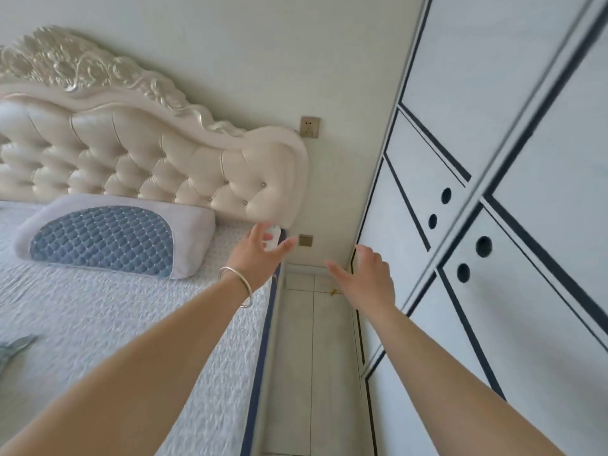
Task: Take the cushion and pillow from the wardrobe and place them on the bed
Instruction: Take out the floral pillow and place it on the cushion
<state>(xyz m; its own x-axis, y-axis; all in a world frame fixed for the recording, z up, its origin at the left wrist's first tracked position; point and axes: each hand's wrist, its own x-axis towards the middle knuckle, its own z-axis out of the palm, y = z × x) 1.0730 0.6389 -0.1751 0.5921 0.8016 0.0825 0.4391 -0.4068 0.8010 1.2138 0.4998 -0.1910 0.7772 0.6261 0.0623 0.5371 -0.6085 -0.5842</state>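
A pillow (112,236), pale lilac with a quilted blue panel, lies on the bed (98,324) against the tufted cream headboard (148,159). The white wardrobe (493,225) with dark trim lines and round finger holes fills the right side, its doors closed. My left hand (260,253), with a silver bangle on the wrist, reaches forward over the bed's right corner, fingers apart and empty. My right hand (368,274) stretches toward the wardrobe's left edge, fingers spread, holding nothing. No cushion is in sight.
A narrow strip of tiled floor (309,357) runs between bed and wardrobe. Two wall sockets (310,126) sit on the wall behind. A small white object (273,238) lies at the bed's corner behind my left hand. Something grey-green (13,348) pokes in at left.
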